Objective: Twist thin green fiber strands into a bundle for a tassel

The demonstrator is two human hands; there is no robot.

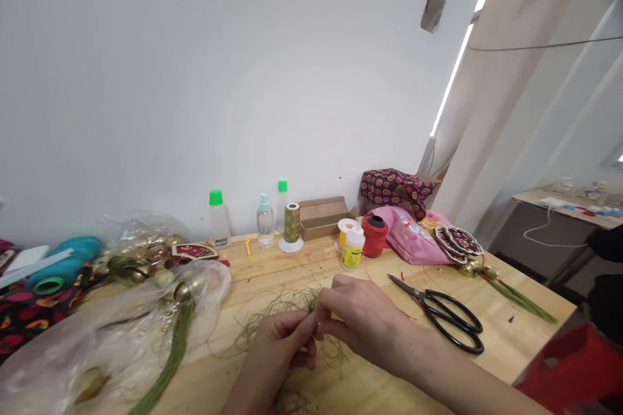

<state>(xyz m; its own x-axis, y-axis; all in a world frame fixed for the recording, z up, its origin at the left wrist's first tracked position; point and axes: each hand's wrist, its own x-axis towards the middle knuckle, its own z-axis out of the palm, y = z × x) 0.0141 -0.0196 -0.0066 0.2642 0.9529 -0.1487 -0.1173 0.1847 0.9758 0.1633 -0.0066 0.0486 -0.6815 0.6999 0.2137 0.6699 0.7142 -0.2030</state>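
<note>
My left hand (283,343) and my right hand (357,314) meet over the wooden table (516,331), fingers pinched together on a loose bunch of thin green threads (287,305). The threads trail out to the left and below my hands on the tabletop. Exactly what sits between the fingertips is hidden by the fingers.
Black scissors (445,316) lie to the right of my hands. Behind stand a glue bottle (352,248), a red thread spool (374,235), a gold spool (291,225), clear bottles (265,220) and a cardboard box (322,215). A plastic bag with gold bells and green tassels (160,311) lies left. Pink fabric (413,233) lies right.
</note>
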